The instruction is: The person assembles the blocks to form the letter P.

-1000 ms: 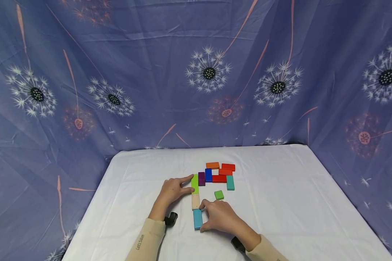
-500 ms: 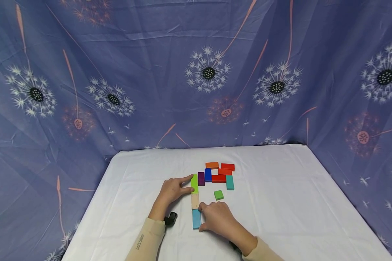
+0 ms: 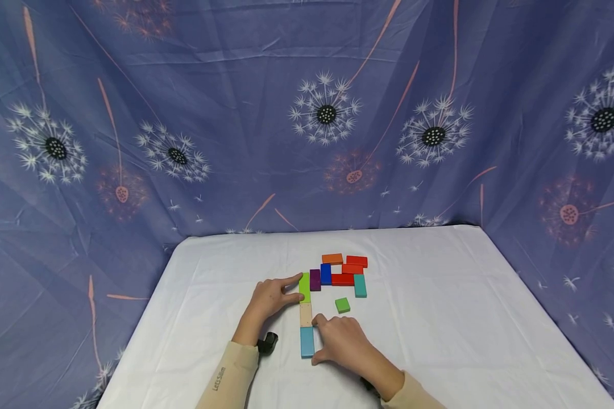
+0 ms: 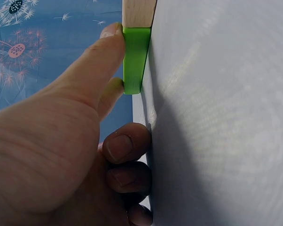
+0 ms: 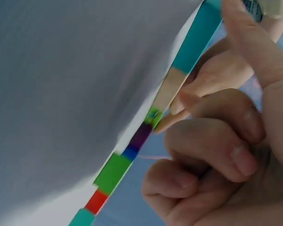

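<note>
A lime-green block (image 3: 305, 288), a bare wooden block (image 3: 306, 314) and a light-blue block (image 3: 307, 342) lie end to end in a line. My left hand (image 3: 269, 297) rests its thumb and index finger on the lime block, the other fingers folded below in the left wrist view. Spread wide at the right side of the light-blue block are the thumb and index finger of my right hand (image 3: 344, 341); the thumb is at its near corner, the index beside the wooden block. Contact there is unclear. Its other fingers bend toward the palm in the right wrist view.
Beside the lime block stand a purple block (image 3: 315, 280), a blue block (image 3: 326, 274) and several red blocks (image 3: 343, 279). A teal block (image 3: 360, 286), an orange block (image 3: 332, 259) and a small green block (image 3: 343, 305) lie nearby on the white-covered table (image 3: 440, 318).
The light-blue block has shifted slightly left and now lines up straighter with the wooden block. My right hand moved a little with it; the left hand stayed put.
</note>
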A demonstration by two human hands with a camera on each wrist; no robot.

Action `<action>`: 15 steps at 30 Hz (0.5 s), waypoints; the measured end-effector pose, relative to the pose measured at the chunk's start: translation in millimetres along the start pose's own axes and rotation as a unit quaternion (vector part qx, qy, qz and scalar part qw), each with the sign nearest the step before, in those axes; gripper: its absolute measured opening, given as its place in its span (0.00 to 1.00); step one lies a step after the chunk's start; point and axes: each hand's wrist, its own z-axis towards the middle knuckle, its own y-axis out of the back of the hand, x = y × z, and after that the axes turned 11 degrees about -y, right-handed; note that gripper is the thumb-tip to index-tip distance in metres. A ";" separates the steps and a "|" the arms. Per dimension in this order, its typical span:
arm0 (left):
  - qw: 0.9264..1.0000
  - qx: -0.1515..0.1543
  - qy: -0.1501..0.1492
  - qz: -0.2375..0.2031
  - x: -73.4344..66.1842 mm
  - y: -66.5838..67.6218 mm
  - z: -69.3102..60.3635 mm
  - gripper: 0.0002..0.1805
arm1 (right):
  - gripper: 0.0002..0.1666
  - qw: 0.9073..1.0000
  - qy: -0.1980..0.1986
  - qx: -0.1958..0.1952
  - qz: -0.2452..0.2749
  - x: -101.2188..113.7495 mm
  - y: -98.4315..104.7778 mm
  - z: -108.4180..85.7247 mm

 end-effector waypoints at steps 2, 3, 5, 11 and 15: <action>1.000 0.000 -0.002 -0.001 0.0 0.3 -0.6 0.37 | 0.49 1.000 -0.004 0.001 0.028 -7.4 3.6 2.8; 1.000 0.000 -0.003 -0.001 -0.1 0.5 -0.7 0.37 | 0.50 0.999 -0.006 0.000 0.045 -11.9 5.7 4.5; 1.000 0.002 -0.004 0.002 0.0 0.9 -0.5 0.37 | 0.53 0.996 -0.014 -0.021 0.080 -23.2 9.5 10.0; 1.000 0.009 0.003 0.002 -0.2 1.4 0.4 0.37 | 0.59 0.971 -0.052 -0.044 0.229 -54.0 18.7 35.5; 1.000 0.014 0.008 -0.003 -0.4 1.9 0.4 0.37 | 0.58 0.943 -0.067 -0.031 0.324 -62.2 23.2 54.6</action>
